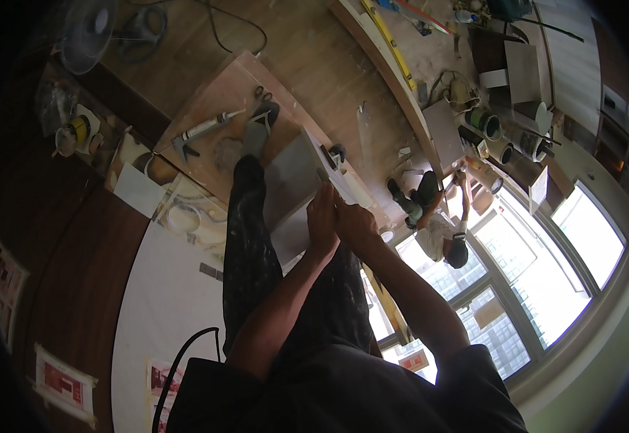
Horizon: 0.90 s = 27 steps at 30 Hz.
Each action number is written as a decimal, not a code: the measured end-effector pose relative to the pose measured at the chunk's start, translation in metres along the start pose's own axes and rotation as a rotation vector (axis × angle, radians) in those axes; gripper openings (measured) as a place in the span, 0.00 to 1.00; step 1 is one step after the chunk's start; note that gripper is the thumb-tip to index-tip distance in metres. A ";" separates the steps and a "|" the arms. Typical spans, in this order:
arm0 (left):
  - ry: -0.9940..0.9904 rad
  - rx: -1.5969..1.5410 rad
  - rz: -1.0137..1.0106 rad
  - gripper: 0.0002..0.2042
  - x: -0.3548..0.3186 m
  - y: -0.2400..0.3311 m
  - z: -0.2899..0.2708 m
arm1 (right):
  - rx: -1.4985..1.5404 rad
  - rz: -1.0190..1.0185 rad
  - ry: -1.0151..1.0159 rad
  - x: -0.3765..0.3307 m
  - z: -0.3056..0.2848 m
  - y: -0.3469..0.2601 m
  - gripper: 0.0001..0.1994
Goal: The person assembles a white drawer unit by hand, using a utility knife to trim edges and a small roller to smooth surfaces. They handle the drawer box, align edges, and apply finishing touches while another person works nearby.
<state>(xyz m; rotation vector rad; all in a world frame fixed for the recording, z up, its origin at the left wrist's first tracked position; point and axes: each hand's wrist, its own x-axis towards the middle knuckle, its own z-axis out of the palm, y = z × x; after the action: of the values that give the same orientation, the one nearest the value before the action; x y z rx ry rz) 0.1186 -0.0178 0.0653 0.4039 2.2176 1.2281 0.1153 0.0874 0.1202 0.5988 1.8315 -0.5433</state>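
Observation:
My left hand [322,219] and my right hand [358,222] are close together in front of my legs, fingers curled. A small light tip shows just beyond the left fingers, at the edge of a grey-white panel box [289,177]. What the fingers grip is too small to make out. The box stands between my feet on a reddish wooden board [199,108]. A caulking gun [210,127] with a white tube lies on that board left of my foot, and black-handled scissors [262,94] lie beyond it.
At right a co-worker [441,224] crouches beside large windows [502,281]. Several buckets [484,124] and loose boards stand behind. A yellow spirit level [390,43] lies beyond a curved wooden edge [390,79]. A fan [87,32] stands far left; a cable [217,32] crosses the floor.

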 end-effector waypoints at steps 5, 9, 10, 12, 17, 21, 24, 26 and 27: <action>0.073 -0.157 -0.046 0.18 -0.004 -0.019 0.021 | 0.054 -0.044 0.118 0.002 0.017 0.011 0.27; -0.091 0.221 -0.085 0.29 0.019 -0.012 0.027 | 0.118 0.044 0.182 0.039 0.003 0.033 0.29; -0.106 0.162 -0.101 0.32 0.017 -0.018 0.030 | 0.145 0.060 0.253 0.041 0.000 0.045 0.30; -0.095 0.134 -0.169 0.32 0.010 -0.033 0.030 | 0.228 0.083 0.368 0.035 -0.003 0.067 0.31; -0.177 0.128 -0.167 0.30 0.001 -0.069 0.028 | 0.528 0.053 0.447 0.001 -0.016 0.105 0.28; -0.322 0.256 -0.076 0.24 0.025 -0.059 0.013 | 0.681 0.191 0.335 -0.025 -0.010 0.120 0.28; -0.417 0.316 -0.111 0.27 0.034 -0.050 0.007 | 0.721 0.135 0.398 -0.036 0.020 0.130 0.27; -0.366 0.304 -0.065 0.29 0.026 -0.055 0.006 | 0.783 0.149 0.398 -0.038 0.037 0.133 0.28; -0.342 0.298 -0.043 0.30 0.023 -0.056 0.005 | 0.800 0.154 0.399 -0.040 0.040 0.131 0.28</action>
<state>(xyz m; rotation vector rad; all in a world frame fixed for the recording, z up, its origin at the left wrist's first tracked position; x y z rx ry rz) 0.1038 -0.0325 0.0083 0.6282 2.0964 0.7391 0.2391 0.1575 0.1352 1.4550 1.8714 -1.1247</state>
